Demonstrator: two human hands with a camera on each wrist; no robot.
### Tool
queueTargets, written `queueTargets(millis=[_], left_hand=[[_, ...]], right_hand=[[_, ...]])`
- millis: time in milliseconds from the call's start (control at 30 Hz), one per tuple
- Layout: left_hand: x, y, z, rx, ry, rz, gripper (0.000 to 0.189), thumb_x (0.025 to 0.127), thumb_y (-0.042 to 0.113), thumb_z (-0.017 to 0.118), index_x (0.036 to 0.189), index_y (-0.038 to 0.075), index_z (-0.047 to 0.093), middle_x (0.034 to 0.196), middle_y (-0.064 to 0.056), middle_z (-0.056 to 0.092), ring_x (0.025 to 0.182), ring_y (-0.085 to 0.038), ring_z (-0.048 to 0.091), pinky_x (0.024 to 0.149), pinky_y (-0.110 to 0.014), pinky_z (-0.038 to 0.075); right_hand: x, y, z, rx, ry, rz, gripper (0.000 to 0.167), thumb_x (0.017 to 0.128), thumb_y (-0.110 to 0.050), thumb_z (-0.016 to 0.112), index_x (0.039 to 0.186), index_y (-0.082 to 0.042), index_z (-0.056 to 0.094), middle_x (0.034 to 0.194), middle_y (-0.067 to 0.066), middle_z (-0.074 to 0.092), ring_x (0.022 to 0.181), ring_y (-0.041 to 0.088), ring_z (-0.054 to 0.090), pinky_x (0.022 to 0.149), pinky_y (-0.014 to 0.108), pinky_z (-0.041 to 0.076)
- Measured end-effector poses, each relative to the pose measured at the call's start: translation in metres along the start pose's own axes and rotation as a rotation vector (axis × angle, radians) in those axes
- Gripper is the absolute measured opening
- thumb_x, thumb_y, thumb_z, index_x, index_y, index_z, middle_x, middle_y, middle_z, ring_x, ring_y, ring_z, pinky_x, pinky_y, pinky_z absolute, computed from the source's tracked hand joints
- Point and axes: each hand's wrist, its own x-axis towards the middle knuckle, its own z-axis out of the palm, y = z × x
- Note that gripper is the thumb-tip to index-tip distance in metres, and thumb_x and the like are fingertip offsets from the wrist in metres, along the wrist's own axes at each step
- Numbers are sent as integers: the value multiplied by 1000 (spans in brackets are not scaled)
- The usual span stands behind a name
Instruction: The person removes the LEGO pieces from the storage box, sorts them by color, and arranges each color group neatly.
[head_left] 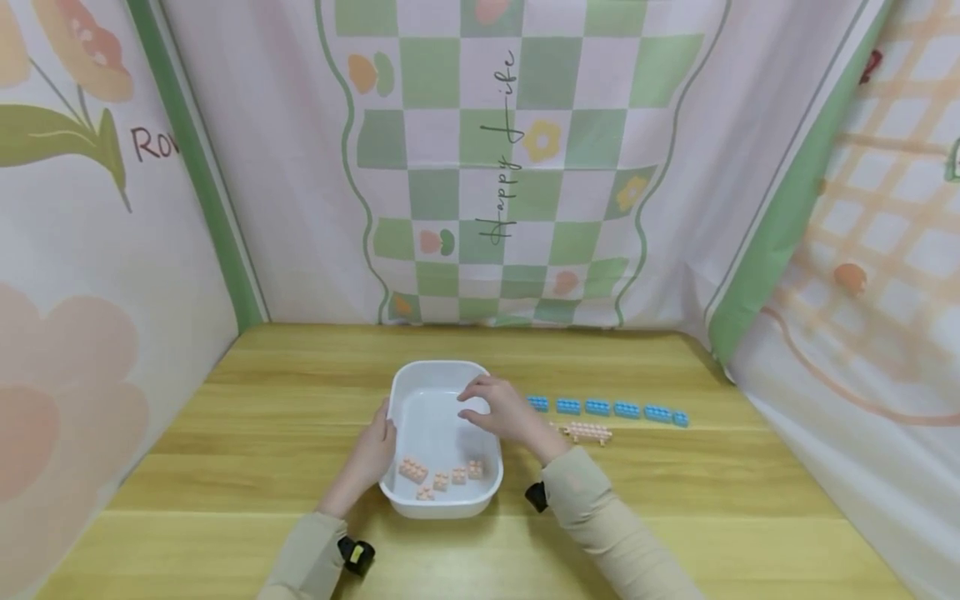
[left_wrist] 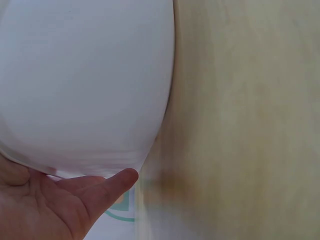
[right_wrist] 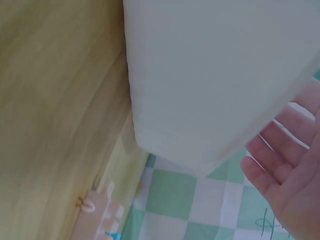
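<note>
A white plastic tub (head_left: 442, 510) stands on the table with several pale pink building blocks (head_left: 413, 470) lying at its near end. At its left side my left hand (head_left: 373, 446) grips the rim; in the left wrist view the fingers of the left hand (left_wrist: 65, 202) lie along the tub's outer wall. My right hand (head_left: 501, 407) hangs over the right side of the tub, fingers loosely bent and thumb apart, nothing showing between them. In the right wrist view the right hand (right_wrist: 295, 150) has its fingers spread beside the tub's wall (right_wrist: 210, 75).
Right of the tub, a row of several blue blocks (head_left: 597, 407) runs across the wooden table (head_left: 675, 508). Just nearer stands a pink block assembly (head_left: 588, 432), partly behind the right wrist. A checkered curtain (head_left: 495, 200) closes the back, with printed cloth on both sides.
</note>
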Motion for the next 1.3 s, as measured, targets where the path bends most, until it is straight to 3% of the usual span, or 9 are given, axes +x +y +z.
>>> queueTargets(millis=[233,533,800,1300], left_hand=[[-1,0,0,-8,-7,-16,51,102,15,25,148,-3,14,143,-30,34,118,-43,51,88,-46,54],[0,0,1,-1,5,13,51,101,13,26,147,-5,16,141,-33,36,113,-45,54,86,-47,55],[0,-2,0,16,30,59,50,100,10,27,145,-9,18,139,-35,37,120,-47,48,96,-54,47],[0,-1,-1,15,37,73,50,99,9,28,145,-9,19,135,-37,39,114,-49,51,89,-52,52]], right_hand=[[3,-9,9,-10,-133,-20,21,86,-22,67,102,-7,70,106,7,65,102,23,61,91,37,52],[8,-26,24,7,-193,-102,18,85,-20,68,96,-7,71,99,6,68,94,24,64,86,33,53],[8,-35,34,-15,-239,-78,19,85,-23,69,96,-8,72,97,3,69,93,20,64,87,29,52],[8,-48,45,8,-332,4,25,80,-32,72,94,-12,73,95,-2,69,88,12,61,89,27,50]])
